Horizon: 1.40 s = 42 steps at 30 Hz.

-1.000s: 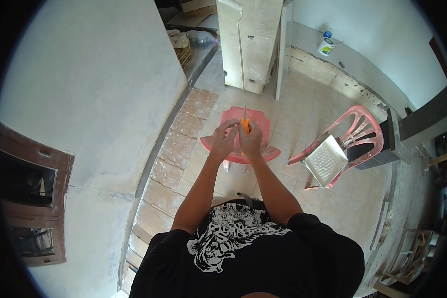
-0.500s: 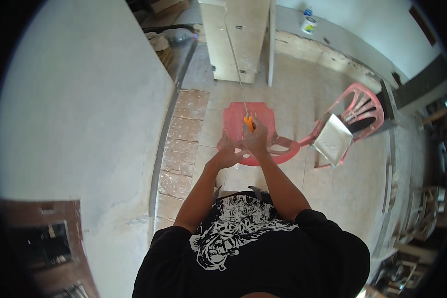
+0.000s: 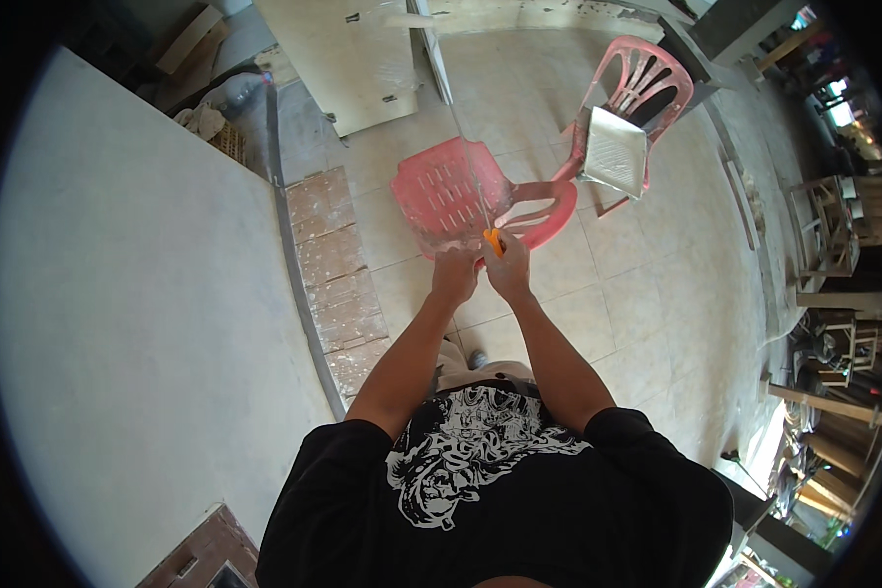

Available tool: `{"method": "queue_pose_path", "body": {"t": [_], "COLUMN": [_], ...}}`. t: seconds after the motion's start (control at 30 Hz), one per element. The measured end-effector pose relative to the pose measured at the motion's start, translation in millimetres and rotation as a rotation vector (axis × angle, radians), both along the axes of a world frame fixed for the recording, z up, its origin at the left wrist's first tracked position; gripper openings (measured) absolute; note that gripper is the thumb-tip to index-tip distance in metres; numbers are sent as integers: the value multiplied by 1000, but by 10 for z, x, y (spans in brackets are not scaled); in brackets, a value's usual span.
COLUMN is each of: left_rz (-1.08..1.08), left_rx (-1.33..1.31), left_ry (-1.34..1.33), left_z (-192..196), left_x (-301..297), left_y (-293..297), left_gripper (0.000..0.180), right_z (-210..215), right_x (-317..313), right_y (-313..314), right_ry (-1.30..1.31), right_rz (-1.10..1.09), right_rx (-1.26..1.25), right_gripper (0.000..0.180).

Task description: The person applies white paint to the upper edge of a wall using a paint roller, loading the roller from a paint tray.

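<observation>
Here, both hands meet in front of the chest: the right hand [image 3: 508, 269] is closed around a small orange tool [image 3: 495, 241], apparently a cutter, whose tip pokes out at about 11 o'clock from the fist, while the left hand [image 3: 455, 276] is pinched shut just beside it; what it pinches is too small to tell. A thin pale line or rod [image 3: 465, 162] runs from the tool toward 12 o'clock, up to the leaning white panel [image 3: 348, 59]. The hazard, as a judgement: the two hands touch or nearly touch, so a slip of the orange tool toward 9 o'clock would carry its tip into the fingers of the left hand; a sudden release of the thin line could cause the same jerk. Directly below the hands stands a pink plastic chair [image 3: 451, 191], with a second pink chair [image 3: 647, 88] at 1 o'clock carrying a white paint tray [image 3: 615, 152]. A large pale wall board [image 3: 137, 323] fills the 9 o'clock side, edged by a strip of brown tiles [image 3: 333, 269]. The nearer chair stands closest in the way of any step toward 12 o'clock, and anything dropped would likely land on its seat or on the tiled floor [image 3: 657, 284].
</observation>
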State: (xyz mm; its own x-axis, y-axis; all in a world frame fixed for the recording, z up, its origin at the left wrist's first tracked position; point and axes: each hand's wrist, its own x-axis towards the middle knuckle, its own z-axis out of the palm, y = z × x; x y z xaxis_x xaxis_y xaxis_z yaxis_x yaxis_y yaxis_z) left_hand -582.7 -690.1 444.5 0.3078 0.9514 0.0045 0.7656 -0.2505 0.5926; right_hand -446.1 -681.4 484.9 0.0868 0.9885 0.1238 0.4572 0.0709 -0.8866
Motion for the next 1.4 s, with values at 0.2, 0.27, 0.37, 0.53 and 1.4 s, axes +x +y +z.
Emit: {"method": "queue_pose_path", "body": {"t": [0.2, 0.27, 0.37, 0.53, 1.4], "left_rz": [54, 43, 40, 58, 207], "left_rx": [73, 84, 14, 245, 45], "left_ry": [84, 77, 133, 63, -807], "left_z": [-151, -173, -65, -175, 1554], "left_x": [120, 202, 332, 501, -2432], "left_y": [-430, -579, -860, -1200, -273], "left_gripper": [31, 34, 36, 40, 38], "right_z": [-201, -279, -260, -119, 660], "right_x": [240, 393, 469, 613, -2461], "right_y": [-622, -746, -1010, -1256, -126], "right_ry": [51, -11, 12, 46, 199], "right_rz": [-133, -117, -129, -103, 2], "right_rx": [34, -39, -30, 51, 161], "right_gripper": [18, 19, 18, 21, 13]}}
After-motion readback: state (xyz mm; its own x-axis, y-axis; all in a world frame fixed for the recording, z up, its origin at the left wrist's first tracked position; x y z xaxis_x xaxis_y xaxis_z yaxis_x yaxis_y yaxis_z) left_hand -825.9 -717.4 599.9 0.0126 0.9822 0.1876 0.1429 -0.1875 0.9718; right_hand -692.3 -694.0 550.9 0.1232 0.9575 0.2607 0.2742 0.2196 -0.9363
